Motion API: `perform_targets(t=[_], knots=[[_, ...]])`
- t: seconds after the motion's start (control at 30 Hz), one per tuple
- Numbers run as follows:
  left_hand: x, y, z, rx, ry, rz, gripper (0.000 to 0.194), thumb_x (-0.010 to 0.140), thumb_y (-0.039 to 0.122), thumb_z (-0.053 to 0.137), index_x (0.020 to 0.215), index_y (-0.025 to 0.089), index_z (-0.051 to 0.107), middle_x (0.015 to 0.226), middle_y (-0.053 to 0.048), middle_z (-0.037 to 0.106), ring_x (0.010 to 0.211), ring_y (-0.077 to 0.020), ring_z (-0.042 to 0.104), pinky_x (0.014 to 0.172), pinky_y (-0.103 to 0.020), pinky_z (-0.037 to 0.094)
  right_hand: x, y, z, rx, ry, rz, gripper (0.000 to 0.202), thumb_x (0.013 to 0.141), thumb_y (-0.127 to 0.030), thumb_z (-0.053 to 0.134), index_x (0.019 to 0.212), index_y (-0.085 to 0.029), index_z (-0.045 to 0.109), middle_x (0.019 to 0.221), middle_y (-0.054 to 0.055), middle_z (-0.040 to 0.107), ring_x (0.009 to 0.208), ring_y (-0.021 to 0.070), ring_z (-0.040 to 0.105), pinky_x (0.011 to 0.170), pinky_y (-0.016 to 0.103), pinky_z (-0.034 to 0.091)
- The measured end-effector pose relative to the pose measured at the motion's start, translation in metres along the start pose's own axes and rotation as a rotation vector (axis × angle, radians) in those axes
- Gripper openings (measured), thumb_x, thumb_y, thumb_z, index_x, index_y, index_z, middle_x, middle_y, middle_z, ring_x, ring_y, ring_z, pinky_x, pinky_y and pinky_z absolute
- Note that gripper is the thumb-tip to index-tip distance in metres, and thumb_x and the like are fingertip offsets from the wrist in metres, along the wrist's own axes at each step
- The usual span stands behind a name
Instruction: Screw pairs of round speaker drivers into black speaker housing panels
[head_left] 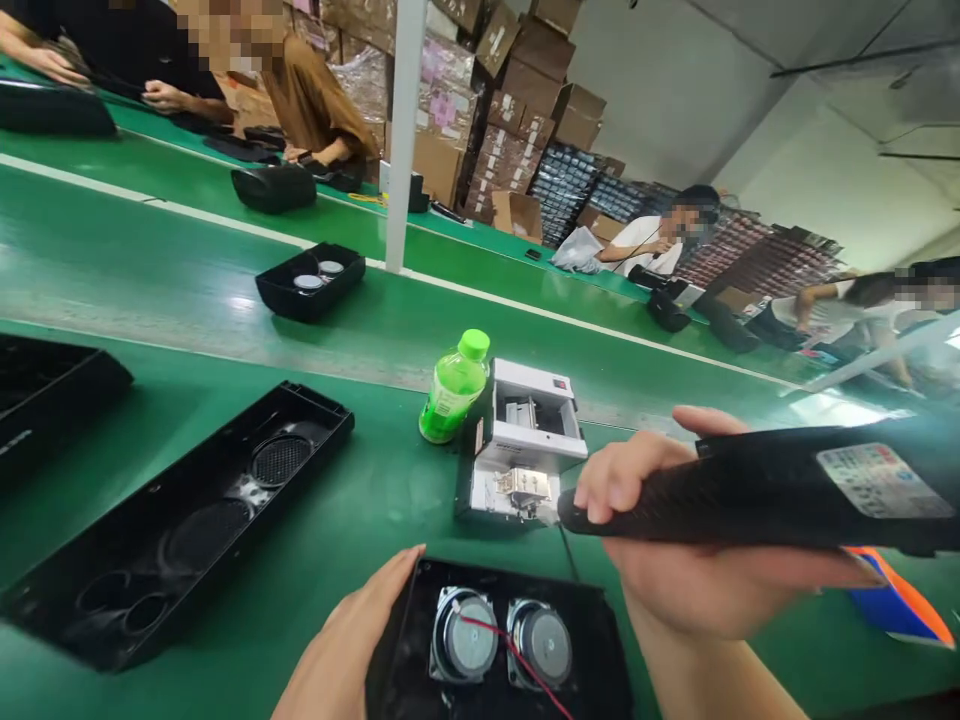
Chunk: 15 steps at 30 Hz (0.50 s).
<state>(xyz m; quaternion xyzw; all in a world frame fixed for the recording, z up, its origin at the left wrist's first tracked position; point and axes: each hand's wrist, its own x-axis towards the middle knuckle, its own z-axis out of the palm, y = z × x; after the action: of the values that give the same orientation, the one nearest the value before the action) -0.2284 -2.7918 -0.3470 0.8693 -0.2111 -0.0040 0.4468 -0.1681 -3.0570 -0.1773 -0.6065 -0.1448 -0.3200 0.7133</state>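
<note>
My left hand grips the left side of a black speaker housing at the bottom centre. Inside the housing sit two round speaker drivers with a red wire across them. My right hand is wrapped round a long black power tool with a pale label, held above and to the right of the housing. The tool's narrow end lies beside a white and black screw feeder machine with a metal mechanism at its front.
A green-capped bottle stands left of the machine. An open black housing lies at the left, another beyond. A housing with two drivers is on the green conveyor. Several people work across it. An orange and blue object lies right.
</note>
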Motion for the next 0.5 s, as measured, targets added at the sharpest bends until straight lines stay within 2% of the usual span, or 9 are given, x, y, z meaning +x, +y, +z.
perform_targets(t=[0.13,0.23,0.37,0.5], knots=[[-0.002,0.0,0.002,-0.027,-0.012,-0.011,0.118,0.072,0.071,0.093,0.17,0.046,0.031,0.167,-0.006,0.057,0.144,-0.0419,0.063,0.114,-0.052,0.062,0.002,0.017,0.007,-0.056,0.054,-0.048,0.076,0.089,-0.097,0.042,0.11,-0.028,0.066,0.058,-0.006,0.064,0.041,0.0157,0.054,0.043,0.03,0.05],[-0.002,0.001,0.001,-0.014,-0.021,-0.037,0.117,0.073,0.07,0.092,0.17,0.046,0.032,0.166,-0.006,0.058,0.144,-0.042,0.064,0.113,-0.053,0.062,0.003,0.028,0.01,-0.061,0.007,-0.057,0.074,0.089,-0.097,0.044,0.102,-0.027,0.064,0.054,-0.007,0.063,0.037,0.0154,0.052,0.039,0.028,0.048],[-0.003,-0.005,0.004,0.012,-0.046,-0.015,0.132,0.065,0.06,0.101,0.172,0.046,0.025,0.166,-0.006,0.057,0.143,-0.0434,0.064,0.113,-0.052,0.062,0.004,0.033,0.01,-0.08,0.019,0.01,0.077,0.088,-0.097,0.045,0.111,-0.026,0.063,0.055,-0.007,0.064,0.037,0.0162,0.052,0.039,0.029,0.048],[-0.005,-0.012,0.009,0.0,-0.046,0.028,0.138,0.063,0.066,0.1,0.173,0.044,0.02,0.168,-0.01,0.055,0.143,-0.0444,0.064,0.112,-0.054,0.063,0.007,0.036,0.006,-0.087,0.061,0.044,0.08,0.087,-0.096,0.047,0.12,-0.025,0.06,0.054,-0.006,0.062,0.035,0.0168,0.05,0.035,0.029,0.046]])
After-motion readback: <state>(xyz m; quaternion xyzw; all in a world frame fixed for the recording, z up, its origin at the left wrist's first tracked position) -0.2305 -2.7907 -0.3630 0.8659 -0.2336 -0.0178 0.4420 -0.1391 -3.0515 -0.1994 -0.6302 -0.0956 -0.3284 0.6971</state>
